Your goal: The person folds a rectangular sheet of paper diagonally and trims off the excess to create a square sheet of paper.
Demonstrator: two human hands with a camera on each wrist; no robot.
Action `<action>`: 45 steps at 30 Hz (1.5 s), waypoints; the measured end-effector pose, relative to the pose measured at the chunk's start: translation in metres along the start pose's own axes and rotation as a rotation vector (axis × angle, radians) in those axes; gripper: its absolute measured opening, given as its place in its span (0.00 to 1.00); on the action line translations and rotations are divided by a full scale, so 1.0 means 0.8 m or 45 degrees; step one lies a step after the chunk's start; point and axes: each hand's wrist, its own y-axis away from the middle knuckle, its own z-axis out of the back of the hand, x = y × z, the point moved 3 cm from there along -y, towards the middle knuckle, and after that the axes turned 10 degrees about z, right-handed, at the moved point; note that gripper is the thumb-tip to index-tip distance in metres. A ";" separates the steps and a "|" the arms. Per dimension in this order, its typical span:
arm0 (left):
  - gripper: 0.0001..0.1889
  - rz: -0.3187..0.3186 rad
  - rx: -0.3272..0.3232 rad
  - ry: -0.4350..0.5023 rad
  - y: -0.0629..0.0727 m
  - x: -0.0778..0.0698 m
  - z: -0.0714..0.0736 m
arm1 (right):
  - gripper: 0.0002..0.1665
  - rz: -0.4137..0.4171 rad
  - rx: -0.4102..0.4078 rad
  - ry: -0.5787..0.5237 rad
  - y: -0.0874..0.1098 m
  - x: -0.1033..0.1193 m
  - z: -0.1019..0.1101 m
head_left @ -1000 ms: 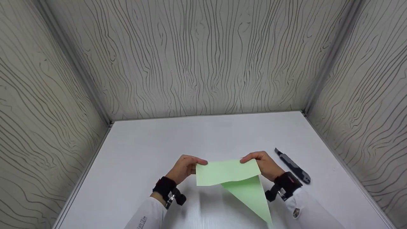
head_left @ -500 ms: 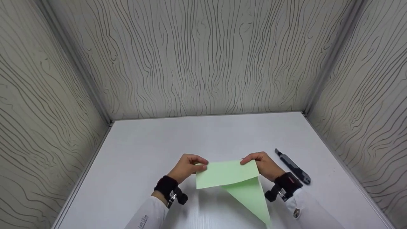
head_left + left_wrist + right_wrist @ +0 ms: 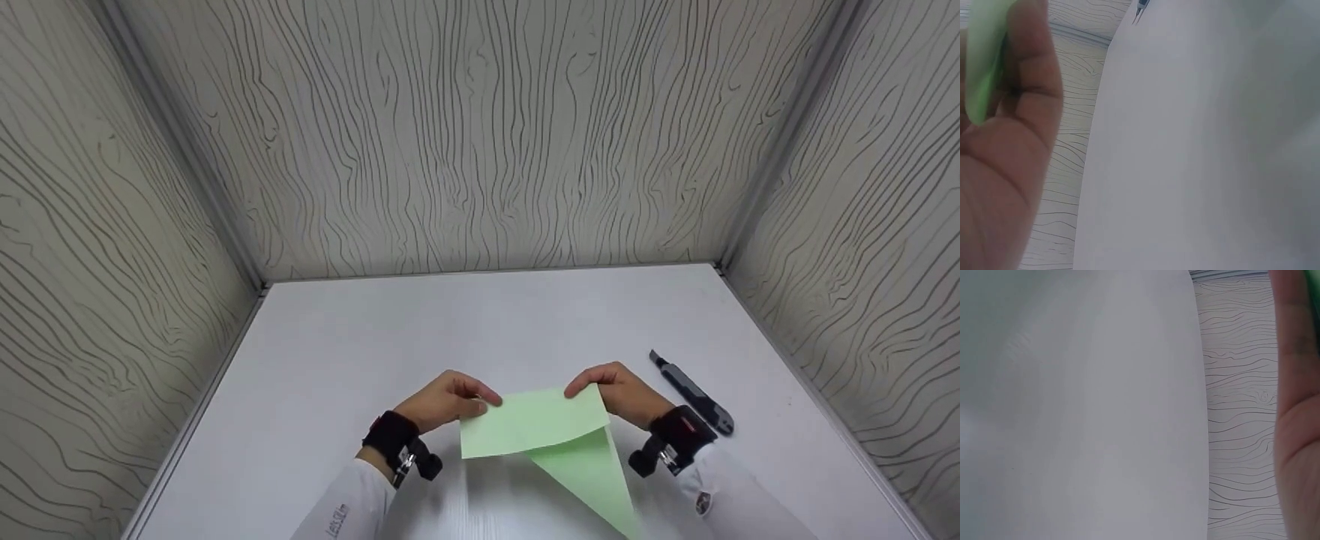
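Both hands hold a pale green sheet of paper [image 3: 536, 424] above the table in the head view. A wide strip spans the hands, and below it a triangular part slants down to the lower right. My left hand [image 3: 446, 399] pinches the strip's left end between thumb and fingers; in the left wrist view the paper [image 3: 982, 73] sits in the curled fingers. At the right end, my right hand [image 3: 626, 395] grips the top edge, thumb in front and fingers hidden behind. Only a sliver of paper shows beside the hand [image 3: 1300, 410] in the right wrist view.
A grey and black utility knife [image 3: 691, 394] lies on the white table [image 3: 360, 330], right of the right hand. Wood-patterned panels [image 3: 480, 150] stand at the back and both sides. Each wrist wears a black strap with a camera.
The paper's strip has come slightly lower and toward the person. The left thumb has moved onto the front of the paper, and the left fingers have shifted a little inward along its top edge.
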 end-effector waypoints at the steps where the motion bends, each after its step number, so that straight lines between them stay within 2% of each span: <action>1: 0.15 -0.002 -0.005 -0.018 0.000 0.000 0.001 | 0.18 0.001 0.017 -0.047 0.000 0.000 -0.001; 5: 0.15 -0.008 -0.024 -0.071 0.002 -0.002 0.002 | 0.30 0.048 0.119 -0.234 -0.002 0.003 -0.003; 7: 0.15 -0.005 -0.021 -0.088 0.002 -0.002 0.003 | 0.32 0.059 0.139 -0.248 -0.002 0.004 -0.005; 9: 0.16 -0.001 -0.007 -0.100 0.002 -0.002 0.002 | 0.29 0.029 0.099 -0.167 -0.004 0.003 -0.006; 13: 0.17 -0.014 0.015 -0.142 0.001 -0.003 -0.001 | 0.14 -0.095 -0.039 0.102 -0.006 -0.001 -0.006; 17: 0.18 -0.020 0.014 -0.189 0.002 -0.006 -0.003 | 0.15 -0.125 -0.076 0.253 -0.006 -0.004 -0.007; 21: 0.19 -0.006 -0.020 -0.252 0.002 -0.008 -0.004 | 0.19 -0.102 -0.065 0.268 -0.006 -0.003 -0.008; 26: 0.20 0.009 -0.074 -0.342 0.000 -0.010 -0.006 | 0.30 -0.160 -0.065 0.232 -0.006 -0.002 -0.008; 28: 0.17 0.006 -0.104 -0.375 -0.002 -0.012 -0.007 | 0.31 -0.178 -0.066 0.253 -0.006 -0.002 -0.008; 34: 0.07 -0.051 -0.175 -0.456 -0.008 -0.022 -0.013 | 0.22 -0.144 -0.069 0.361 -0.007 0.000 -0.008; 40: 0.14 -0.015 -0.182 -0.516 -0.012 -0.030 -0.019 | 0.19 -0.080 -0.049 0.447 -0.011 0.005 -0.009; 45: 0.09 0.008 -0.188 -0.634 -0.013 -0.036 -0.025 | 0.17 -0.065 -0.003 0.527 -0.017 0.011 -0.011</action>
